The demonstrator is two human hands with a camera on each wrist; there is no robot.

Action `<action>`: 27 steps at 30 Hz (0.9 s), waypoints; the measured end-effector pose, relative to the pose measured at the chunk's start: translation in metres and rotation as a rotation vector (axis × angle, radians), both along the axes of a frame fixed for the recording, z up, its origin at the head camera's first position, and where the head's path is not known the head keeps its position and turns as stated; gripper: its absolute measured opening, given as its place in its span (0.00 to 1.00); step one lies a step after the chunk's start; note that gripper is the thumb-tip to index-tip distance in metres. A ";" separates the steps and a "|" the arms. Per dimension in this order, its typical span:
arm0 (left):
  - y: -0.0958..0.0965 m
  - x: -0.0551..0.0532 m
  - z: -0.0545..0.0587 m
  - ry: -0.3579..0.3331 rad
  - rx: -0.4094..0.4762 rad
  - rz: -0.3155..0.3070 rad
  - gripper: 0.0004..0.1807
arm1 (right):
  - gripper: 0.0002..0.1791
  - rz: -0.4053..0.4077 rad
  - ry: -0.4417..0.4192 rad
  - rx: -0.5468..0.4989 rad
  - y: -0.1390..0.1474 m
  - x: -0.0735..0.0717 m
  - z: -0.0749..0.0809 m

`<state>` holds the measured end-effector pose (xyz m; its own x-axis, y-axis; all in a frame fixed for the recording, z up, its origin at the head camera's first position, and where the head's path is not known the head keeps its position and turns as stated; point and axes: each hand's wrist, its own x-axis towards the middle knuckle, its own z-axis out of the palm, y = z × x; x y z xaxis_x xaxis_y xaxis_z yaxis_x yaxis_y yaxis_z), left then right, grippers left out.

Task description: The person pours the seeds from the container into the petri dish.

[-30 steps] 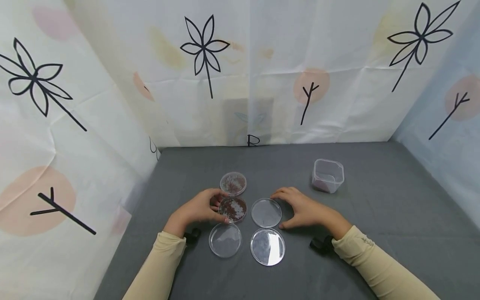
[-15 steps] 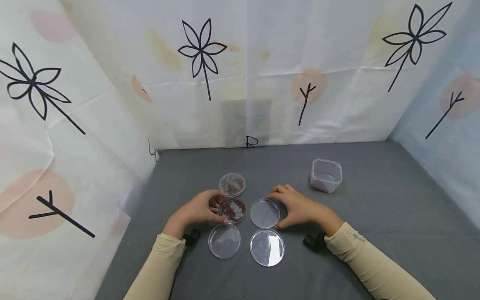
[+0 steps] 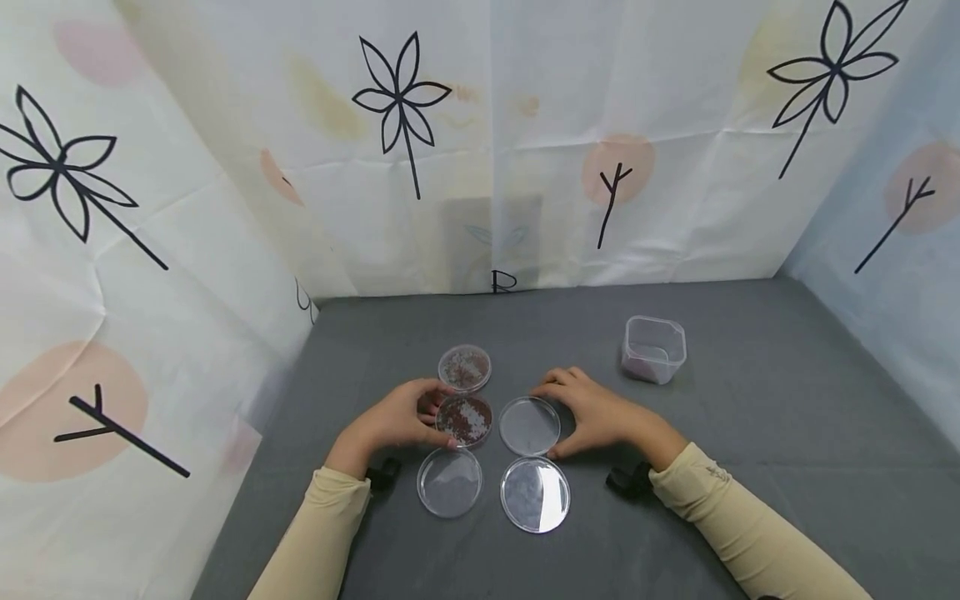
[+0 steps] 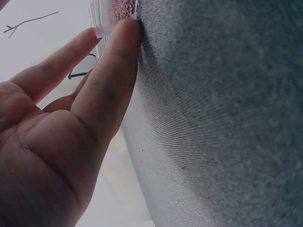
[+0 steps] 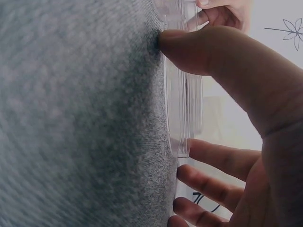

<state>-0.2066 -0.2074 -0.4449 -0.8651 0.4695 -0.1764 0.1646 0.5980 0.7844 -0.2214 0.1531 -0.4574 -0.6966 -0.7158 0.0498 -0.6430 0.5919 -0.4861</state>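
My left hand [image 3: 397, 414] holds a round clear petri dish [image 3: 467, 420] of reddish-brown grains by its rim, thumb on the near side and fingers at the far side. In the left wrist view, the grains show through the wall of this dish [image 4: 124, 8] beyond the fingertips. To the right, my right hand [image 3: 600, 417] spans a clear petri dish [image 3: 529, 427] with no grains in it, thumb and index finger at opposite sides of the rim. The right wrist view shows this dish [image 5: 177, 109] low on the cloth between thumb and index finger, the other fingers spread beside it.
Another petri dish with grains [image 3: 465, 368] stands just behind the left one. Nearer me lie two clear round pieces, a left one [image 3: 449, 483] and a shiny right one [image 3: 535, 495]. A clear square tub [image 3: 654, 350] stands back right on the grey cloth [image 3: 750, 400].
My right hand has moved slightly left, closing in on the rim of the grainless petri dish. The left hand stays at its dish.
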 end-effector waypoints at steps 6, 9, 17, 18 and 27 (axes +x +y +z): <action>0.000 -0.001 0.000 0.000 -0.008 0.003 0.41 | 0.45 -0.004 0.015 -0.025 0.000 0.000 0.000; 0.001 -0.002 0.002 0.001 -0.009 0.004 0.41 | 0.44 -0.003 0.022 -0.045 0.001 0.000 -0.002; 0.002 -0.001 -0.001 -0.009 -0.013 0.009 0.41 | 0.44 0.003 0.007 -0.105 0.003 0.001 -0.004; 0.002 -0.001 -0.002 -0.010 -0.013 0.009 0.41 | 0.44 0.009 -0.003 -0.119 0.004 0.000 -0.004; 0.001 0.000 0.001 -0.002 -0.004 0.008 0.41 | 0.43 0.055 -0.075 -0.217 0.003 -0.004 -0.001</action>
